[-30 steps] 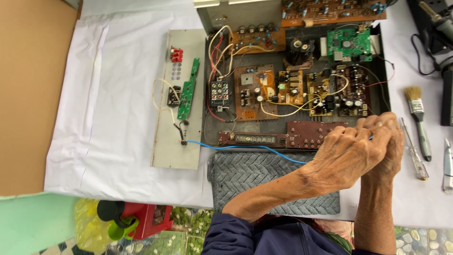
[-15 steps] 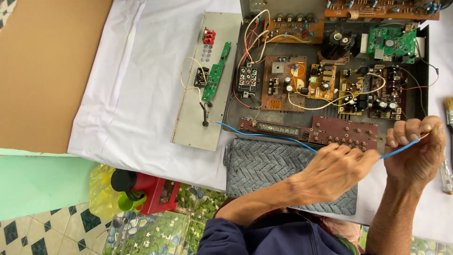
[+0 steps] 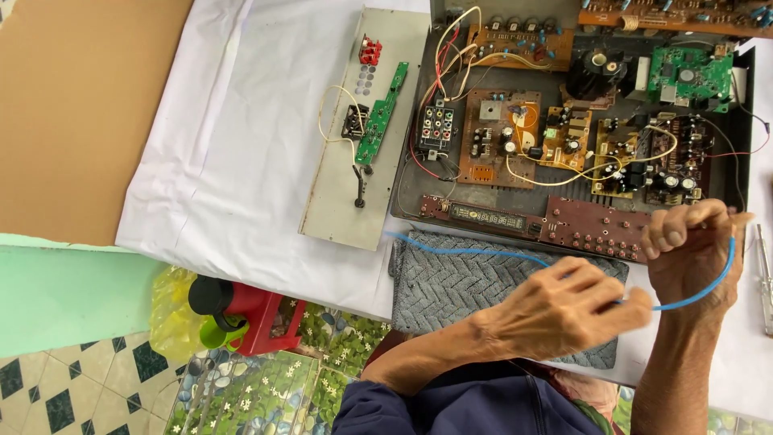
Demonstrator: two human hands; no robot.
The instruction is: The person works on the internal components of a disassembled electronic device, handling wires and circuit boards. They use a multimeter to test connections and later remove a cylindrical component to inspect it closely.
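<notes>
My left hand (image 3: 564, 310) pinches a thin blue wire (image 3: 475, 251) over a grey woven cloth (image 3: 451, 286). The wire runs left toward a detached grey metal panel (image 3: 338, 193) and loops right into my right hand (image 3: 688, 254), which is closed around it. Both hands hover just below the front edge of an opened electronics chassis (image 3: 564, 129) filled with brown circuit boards, capacitors and coloured wiring. A dark red button board (image 3: 596, 229) lies along that front edge, next to my right hand.
A white sheet (image 3: 233, 145) covers the table, with brown cardboard (image 3: 88, 113) at the left. A small green board (image 3: 382, 113) sits on the grey panel. A red and black tool (image 3: 241, 310) and a yellow bag lie on the floor below. A metal tool (image 3: 765, 274) lies at the right edge.
My hands have separated from a clasped position, drawing the blue wire out between them. The camera has shifted, so the chassis now sits higher and further right.
</notes>
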